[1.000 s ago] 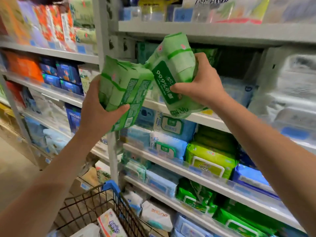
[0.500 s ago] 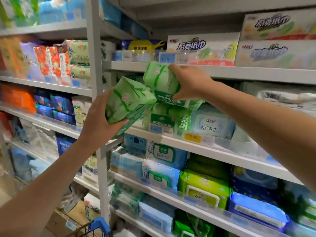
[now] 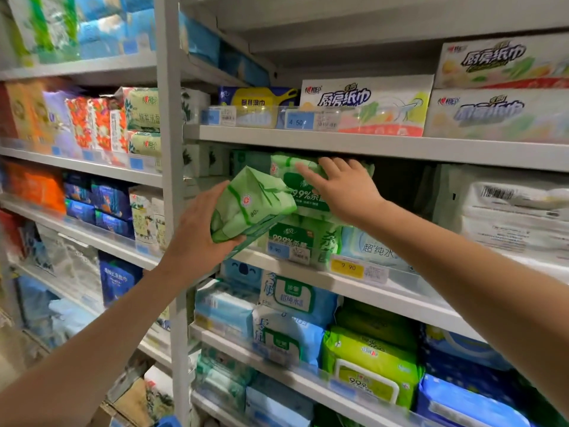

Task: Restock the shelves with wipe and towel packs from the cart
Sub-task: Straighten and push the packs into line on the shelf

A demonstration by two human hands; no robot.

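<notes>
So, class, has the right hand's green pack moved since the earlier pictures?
Yes. The green wipe pack went inward, into the bay beneath the upper shelf, right hand pressing it.

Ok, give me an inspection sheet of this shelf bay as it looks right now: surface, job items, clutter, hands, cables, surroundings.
Surface: grey shelf, partly stocked, with a dark gap right of the green stack.
Job's things: upper green pack lies on the green stack; second green pack is held off the shelf, in front of it.
Clutter: yellow price tag on the shelf lip; nothing loose seen.
Hands: left hand grips the second green pack; right hand presses flat on the upper green pack.
Cables: nothing seen.
Surroundings: kitchen paper boxes above; lime wipe pack below.
</notes>
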